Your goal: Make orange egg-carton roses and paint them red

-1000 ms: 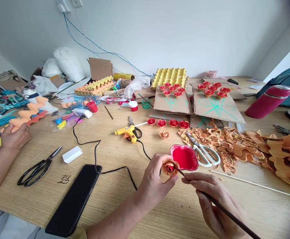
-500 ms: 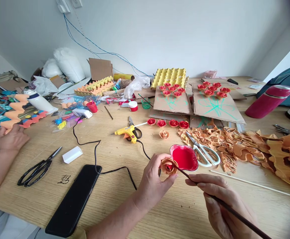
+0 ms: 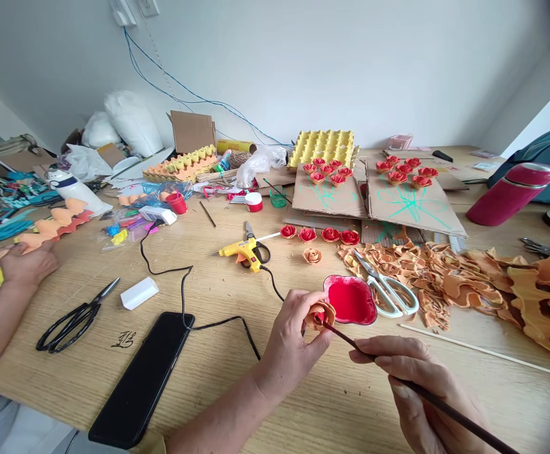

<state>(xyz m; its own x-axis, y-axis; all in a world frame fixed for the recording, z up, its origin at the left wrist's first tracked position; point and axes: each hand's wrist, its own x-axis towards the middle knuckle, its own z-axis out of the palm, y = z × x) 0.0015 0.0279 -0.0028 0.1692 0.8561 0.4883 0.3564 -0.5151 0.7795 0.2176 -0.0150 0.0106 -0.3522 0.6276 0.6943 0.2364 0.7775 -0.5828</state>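
Between the thumb and fingers of my left hand (image 3: pixel 286 343) is an orange paper rose (image 3: pixel 322 313) with red paint at its centre. My right hand (image 3: pixel 419 384) grips a dark-handled paintbrush (image 3: pixel 438 401), its tip touching the red middle of the rose. Just behind the rose stands a small dish (image 3: pixel 351 300) of red paint. Beyond my hands, several red painted roses (image 3: pixel 330 234) sit in a row, with an unpainted orange rose (image 3: pixel 312 255) in front of them.
White-handled scissors (image 3: pixel 392 293) lie beside orange scraps (image 3: pixel 426 277). A yellow glue gun (image 3: pixel 244 251) trails its cord leftward. A black phone (image 3: pixel 142 378) and black scissors (image 3: pixel 74 321) lie at left, near another person's hand (image 3: pixel 29 265) holding an egg-carton strip. Cardboard (image 3: pixel 414 205) carries more red roses.
The brush tip has moved slightly left and down into the rose's centre, and the rose is turned a little. At left, the other person's egg-carton strip has shifted and turned.
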